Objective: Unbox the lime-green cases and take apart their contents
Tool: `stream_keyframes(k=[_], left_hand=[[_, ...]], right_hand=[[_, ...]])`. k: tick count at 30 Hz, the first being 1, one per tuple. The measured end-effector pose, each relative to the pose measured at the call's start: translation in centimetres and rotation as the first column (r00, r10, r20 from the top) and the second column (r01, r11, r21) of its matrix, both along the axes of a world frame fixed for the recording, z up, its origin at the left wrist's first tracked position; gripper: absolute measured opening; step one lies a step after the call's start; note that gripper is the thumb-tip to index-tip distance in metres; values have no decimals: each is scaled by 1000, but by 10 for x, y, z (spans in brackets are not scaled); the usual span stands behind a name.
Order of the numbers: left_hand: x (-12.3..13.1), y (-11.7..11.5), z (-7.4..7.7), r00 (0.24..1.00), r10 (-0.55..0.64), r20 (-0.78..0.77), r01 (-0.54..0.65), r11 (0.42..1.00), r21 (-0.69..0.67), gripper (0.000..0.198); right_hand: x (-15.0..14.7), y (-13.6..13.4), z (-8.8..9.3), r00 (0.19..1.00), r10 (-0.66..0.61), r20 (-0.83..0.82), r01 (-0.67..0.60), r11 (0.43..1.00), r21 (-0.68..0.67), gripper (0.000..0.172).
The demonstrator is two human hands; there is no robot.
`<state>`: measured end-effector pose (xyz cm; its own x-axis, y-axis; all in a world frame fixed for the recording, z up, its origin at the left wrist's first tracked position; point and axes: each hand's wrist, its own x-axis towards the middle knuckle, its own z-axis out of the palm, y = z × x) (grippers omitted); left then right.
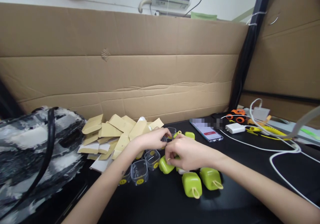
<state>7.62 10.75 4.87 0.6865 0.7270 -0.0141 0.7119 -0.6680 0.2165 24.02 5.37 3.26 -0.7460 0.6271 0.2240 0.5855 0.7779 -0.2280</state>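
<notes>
My left hand (153, 138) reaches over a row of clear plastic cases (139, 172) and pinches one small clear case (171, 131) at its fingertips. My right hand (186, 152) is curled beside it, fingers closed on a small yellow-green piece I can barely make out. Several lime-green cases (192, 184) with loop tabs lie on the black table (232, 197) under and in front of my right hand. Both hands meet above these pieces.
A heap of small kraft cardboard boxes (110, 135) lies at the left. A grey patterned bag (30, 154) sits at far left. A phone (206, 130), white charger (235, 128), white cables (282, 154) and orange-yellow tools (252, 124) lie right. Cardboard walls stand behind.
</notes>
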Motion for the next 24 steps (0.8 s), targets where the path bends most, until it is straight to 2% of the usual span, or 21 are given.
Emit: stream_keyframes(k=[4,8,12,15,19,24], left_hand=[[-3,-5,6,993,45,-111,-45,999,6,28],[-8,-9,16,980,59,-189,-79,992,-100,26],[-7,-13,19,961,-9,-276,-70,959,-276,25],[-5,-15,20,953,-35,-300,-66,945,-319,19],[0,-17,20,976,-18,-219,-40,966,-254,21],[13,-16,3,994,92,-62,-93,995,-20,36]], right_hand=[[10,4,10,999,6,-32,-7,1000,-25,11],[27,19,19,991,-107,-79,110,993,40,17],[37,31,13,993,-121,-2,121,991,53,10],[34,35,4,994,-102,38,100,994,51,11],[28,36,-2,995,-98,13,96,992,86,15],[23,37,-6,996,-80,-41,84,991,101,13]])
